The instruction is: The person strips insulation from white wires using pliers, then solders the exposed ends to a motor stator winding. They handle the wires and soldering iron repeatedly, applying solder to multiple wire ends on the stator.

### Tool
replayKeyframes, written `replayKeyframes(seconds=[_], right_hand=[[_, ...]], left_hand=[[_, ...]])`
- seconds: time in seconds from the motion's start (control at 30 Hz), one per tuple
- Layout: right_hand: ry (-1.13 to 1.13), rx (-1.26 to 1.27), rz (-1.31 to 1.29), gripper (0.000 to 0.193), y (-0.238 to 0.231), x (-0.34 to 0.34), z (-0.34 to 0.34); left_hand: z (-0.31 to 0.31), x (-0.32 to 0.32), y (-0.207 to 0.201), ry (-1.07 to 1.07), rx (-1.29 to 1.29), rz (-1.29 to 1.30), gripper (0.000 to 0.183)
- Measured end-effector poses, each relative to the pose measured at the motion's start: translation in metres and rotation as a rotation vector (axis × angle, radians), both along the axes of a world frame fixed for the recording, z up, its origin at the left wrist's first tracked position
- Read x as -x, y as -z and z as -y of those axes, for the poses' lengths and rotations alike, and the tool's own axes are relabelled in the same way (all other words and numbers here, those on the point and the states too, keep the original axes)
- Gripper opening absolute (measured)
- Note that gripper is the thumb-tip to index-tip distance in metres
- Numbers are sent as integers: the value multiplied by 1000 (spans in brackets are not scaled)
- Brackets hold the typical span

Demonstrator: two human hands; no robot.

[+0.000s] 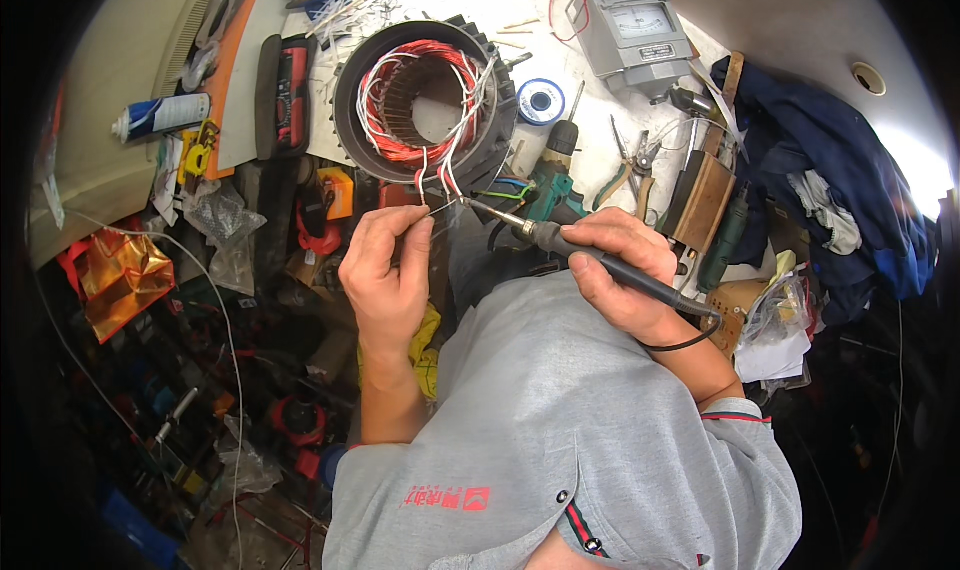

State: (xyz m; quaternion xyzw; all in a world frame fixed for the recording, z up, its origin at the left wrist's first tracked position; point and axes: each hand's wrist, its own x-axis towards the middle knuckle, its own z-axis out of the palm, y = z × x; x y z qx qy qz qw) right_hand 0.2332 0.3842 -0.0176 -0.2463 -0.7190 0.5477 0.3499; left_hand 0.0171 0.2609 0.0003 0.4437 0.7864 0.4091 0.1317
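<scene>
A motor stator (pixel 375 120) with red and white windings sits inside a dark ribbed housing (pixel 345 95). White-sleeved lead wires (pixel 447 165) hang over its near rim toward me. My right hand (pixel 625 265) grips a soldering iron (pixel 610 262) by its black handle. The iron's tip points left and meets the end of the leads, or lies very close to it. On the other side, my left hand (pixel 390 260) is closed in a pinch on a thin silvery wire (pixel 441 208), apparently solder, which reaches toward the tip. The fingertips partly hide that wire.
Right of the housing lie a blue-rimmed spool (pixel 541 102), a green power drill (pixel 555 175) and pliers (pixel 630 170). A grey analog meter (pixel 635 30) stands farther back. At left are a red multimeter (pixel 291 95) and a spray can (pixel 162 117). Dark blue clothing (pixel 820 150) hangs at right.
</scene>
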Motion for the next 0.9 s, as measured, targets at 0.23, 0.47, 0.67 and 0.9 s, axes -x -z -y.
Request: replayKeyframes(seconds=[0.23, 0.47, 0.67, 0.9], right_hand=[[-7, -13, 13, 28, -1, 0, 0], [-9, -33, -2, 29, -1, 0, 0], [-6, -61, 1, 30, -2, 1, 0], [-6, -68, -9, 30, -2, 1, 0]], left_hand=[[-10, 20, -15, 233, 30, -271, 15], [-18, 23, -19, 307, 90, -292, 15], [-21, 23, -19, 308, 107, -301, 15], [-24, 24, -16, 329, 102, -353, 16]])
